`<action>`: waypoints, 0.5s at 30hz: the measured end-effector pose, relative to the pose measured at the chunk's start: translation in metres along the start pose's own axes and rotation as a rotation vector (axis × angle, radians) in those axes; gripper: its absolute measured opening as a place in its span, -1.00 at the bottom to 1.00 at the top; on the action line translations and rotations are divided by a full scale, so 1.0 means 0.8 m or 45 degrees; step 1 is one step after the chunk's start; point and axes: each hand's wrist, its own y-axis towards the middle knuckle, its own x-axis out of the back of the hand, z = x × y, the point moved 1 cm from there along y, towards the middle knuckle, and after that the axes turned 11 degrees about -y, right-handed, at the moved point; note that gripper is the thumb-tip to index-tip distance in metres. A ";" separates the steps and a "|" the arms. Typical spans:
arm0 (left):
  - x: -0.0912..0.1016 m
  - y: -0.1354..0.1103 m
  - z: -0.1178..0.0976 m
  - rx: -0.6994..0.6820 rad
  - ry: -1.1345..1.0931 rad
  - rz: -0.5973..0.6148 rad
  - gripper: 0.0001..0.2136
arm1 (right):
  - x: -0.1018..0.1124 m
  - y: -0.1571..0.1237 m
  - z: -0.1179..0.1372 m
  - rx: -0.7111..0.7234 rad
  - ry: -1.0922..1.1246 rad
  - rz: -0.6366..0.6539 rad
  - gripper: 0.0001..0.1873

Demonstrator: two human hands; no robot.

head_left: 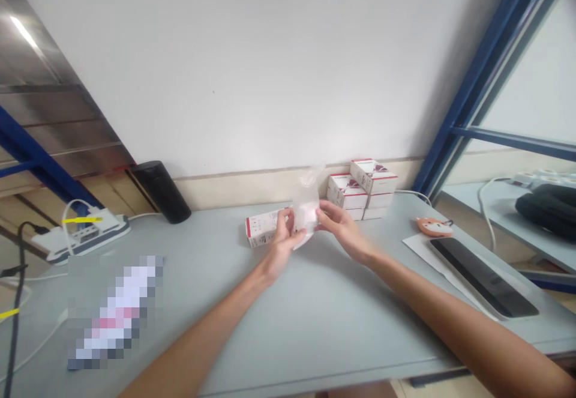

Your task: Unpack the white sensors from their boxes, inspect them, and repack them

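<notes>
Both my hands are raised over the middle of the grey table (315,320), gripping a small clear plastic bag (306,203) between them. My left hand (283,239) pinches the bag's left side and bottom. My right hand (339,224) pinches its right side. Something white shows inside the bag, too blurred to name. Just behind my left hand, a white and red carton (261,227) lies flat on the table.
A stack of white and red cartons (362,188) stands by the wall. A black cylinder (161,192) leans at the back left, near a white power strip (83,233). On the right lie a dark tablet (483,278) and an orange object (434,226).
</notes>
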 end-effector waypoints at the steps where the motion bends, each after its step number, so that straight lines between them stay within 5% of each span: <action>1: 0.001 0.001 0.002 0.000 0.049 0.009 -0.55 | 0.007 0.003 -0.003 0.012 -0.030 0.081 -0.52; 7: 0.001 0.002 0.008 -0.028 0.248 0.041 -0.51 | 0.038 0.014 -0.003 0.090 -0.237 0.208 -0.50; 11: 0.003 0.003 0.008 -0.119 0.300 0.042 -0.53 | 0.050 0.019 0.004 -0.093 0.048 -0.068 -0.36; 15: 0.009 0.001 0.006 -0.105 0.404 0.074 -0.51 | 0.060 0.021 0.011 -0.211 0.474 -0.095 -0.25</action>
